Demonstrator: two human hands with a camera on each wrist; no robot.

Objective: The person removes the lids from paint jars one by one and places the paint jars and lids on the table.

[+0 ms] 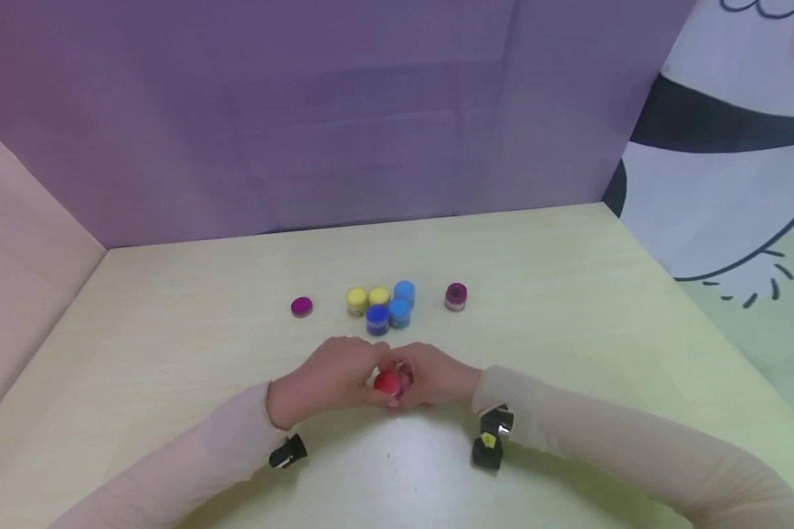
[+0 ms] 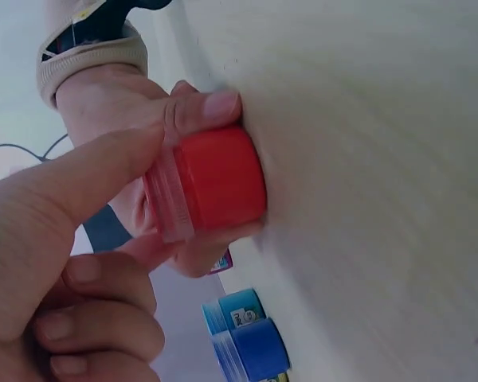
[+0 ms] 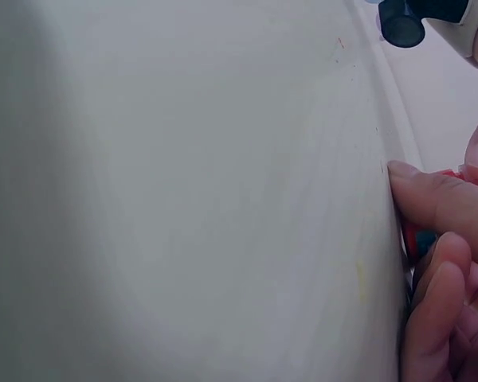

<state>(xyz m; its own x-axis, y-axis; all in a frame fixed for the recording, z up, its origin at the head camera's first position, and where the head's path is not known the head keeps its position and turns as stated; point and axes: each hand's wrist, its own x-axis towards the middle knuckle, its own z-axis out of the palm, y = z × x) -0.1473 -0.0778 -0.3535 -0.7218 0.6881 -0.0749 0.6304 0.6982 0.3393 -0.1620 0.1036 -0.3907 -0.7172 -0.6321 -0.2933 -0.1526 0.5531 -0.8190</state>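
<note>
Both hands are around a small red paint jar (image 1: 388, 383) near the middle of the table. In the left wrist view my left hand (image 2: 72, 247) pinches the jar's ridged, translucent end between thumb and forefinger, its other fingers curled. From the far side, my right hand (image 1: 437, 375) grips the solid red part, thumb on one side and fingers on the other. At the right edge of the right wrist view, the right-hand fingers (image 3: 450, 207) cover most of the jar. In the head view my left hand (image 1: 334, 371) partly hides it.
Just beyond the hands cluster yellow jars (image 1: 356, 300), light blue jars (image 1: 400, 311) and a dark blue jar (image 1: 377, 319). A purple lid (image 1: 301, 306) lies to their left. To their right stands a purple jar (image 1: 456, 297) with a dark top. A purple wall (image 1: 344, 132) bounds the table's back.
</note>
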